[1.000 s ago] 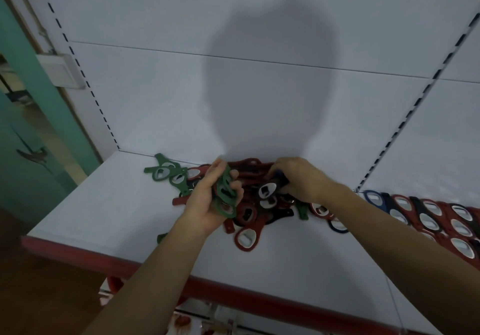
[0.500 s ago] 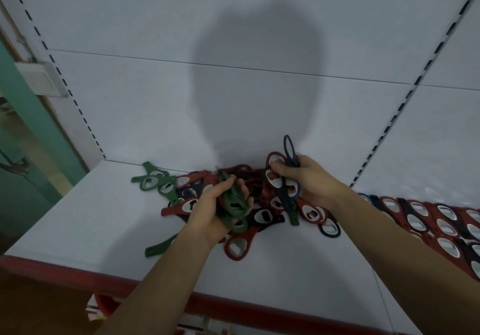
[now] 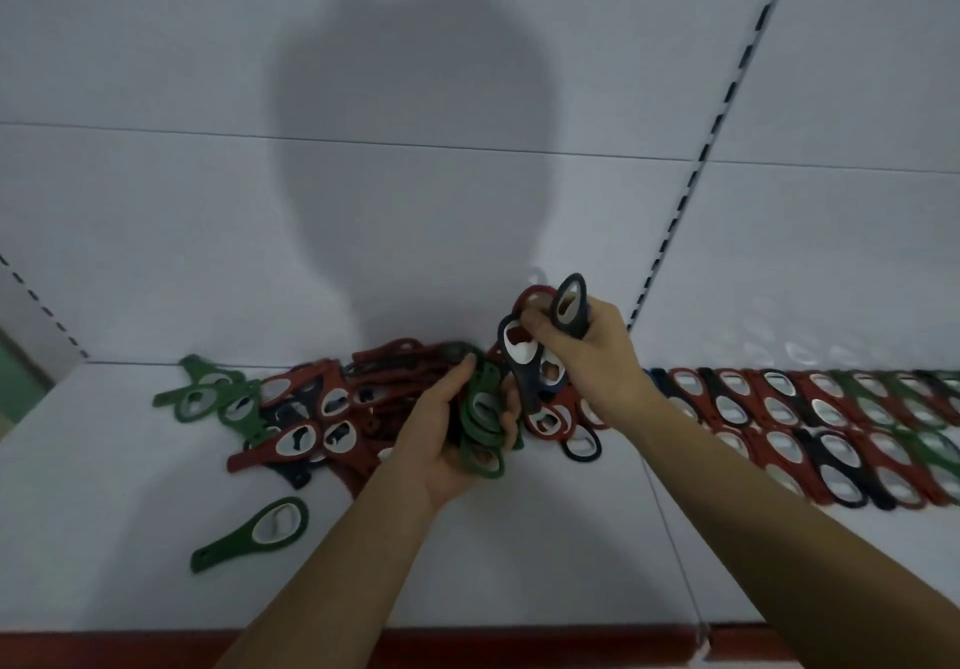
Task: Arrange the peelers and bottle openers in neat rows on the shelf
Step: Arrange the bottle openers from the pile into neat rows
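Centrally, left hand [image 3: 441,440] curling palm-up around stacked green openers [image 3: 485,414], right hand [image 3: 592,356] pinching dark and red openers [image 3: 522,356] just above the jumbled pile [image 3: 322,414], white shelf [image 3: 519,554] carrying neat rows [image 3: 810,419] rightward

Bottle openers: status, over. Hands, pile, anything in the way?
Left hand grips a stack of green openers. Right hand pinches dark and red openers above the loose pile. Rows laid at right; stray green opener lies apart in front.
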{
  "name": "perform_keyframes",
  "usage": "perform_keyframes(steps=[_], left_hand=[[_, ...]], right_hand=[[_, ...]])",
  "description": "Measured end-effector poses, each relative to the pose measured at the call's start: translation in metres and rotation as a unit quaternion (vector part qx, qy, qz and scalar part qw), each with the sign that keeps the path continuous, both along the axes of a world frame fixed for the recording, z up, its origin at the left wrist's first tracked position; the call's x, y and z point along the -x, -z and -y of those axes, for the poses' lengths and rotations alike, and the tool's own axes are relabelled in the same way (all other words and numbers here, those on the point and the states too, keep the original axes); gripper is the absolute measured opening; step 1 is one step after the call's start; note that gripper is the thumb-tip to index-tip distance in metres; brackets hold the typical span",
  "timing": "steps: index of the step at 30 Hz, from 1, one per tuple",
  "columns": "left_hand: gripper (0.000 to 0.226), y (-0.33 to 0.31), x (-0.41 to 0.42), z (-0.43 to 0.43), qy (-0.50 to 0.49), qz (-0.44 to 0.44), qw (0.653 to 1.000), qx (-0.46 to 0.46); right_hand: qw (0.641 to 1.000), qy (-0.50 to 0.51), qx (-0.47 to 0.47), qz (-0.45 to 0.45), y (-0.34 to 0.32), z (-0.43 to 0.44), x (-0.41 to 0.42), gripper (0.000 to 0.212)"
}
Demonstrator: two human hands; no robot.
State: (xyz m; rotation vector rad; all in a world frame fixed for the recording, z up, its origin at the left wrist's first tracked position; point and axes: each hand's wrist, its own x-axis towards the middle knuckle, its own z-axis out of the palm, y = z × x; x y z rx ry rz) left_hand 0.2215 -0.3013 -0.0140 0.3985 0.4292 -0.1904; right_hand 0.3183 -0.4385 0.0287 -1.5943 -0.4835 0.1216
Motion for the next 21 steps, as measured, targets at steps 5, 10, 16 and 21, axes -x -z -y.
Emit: perform_keyframes(steps=[5,10,16,21], left_hand=[[0.031,-0.003,-0.015,0.031,0.035,0.018,0.998,-0.043],[0.042,-0.006,-0.037,0.071,0.078,0.033,0.994,-0.07],[0.047,-0.014,-0.063,0.144,0.137,0.069,0.984,-0.086],[0.039,-0.015,-0.093,0.232,0.164,0.104,0.974,-0.118]], right_hand=[[0.998,0.05,0.0,-0.03,0.003,0.024,0.0,0.007],[0.985,0.099,-0.067,-0.122,-0.003,0.074,-0.016,0.022],[0.987,0.079,-0.042,-0.136,-0.01,0.153,-0.028,0.028],[0.994,0.09,0.046,-0.047,-0.009,0.239,-0.048,0.031]])
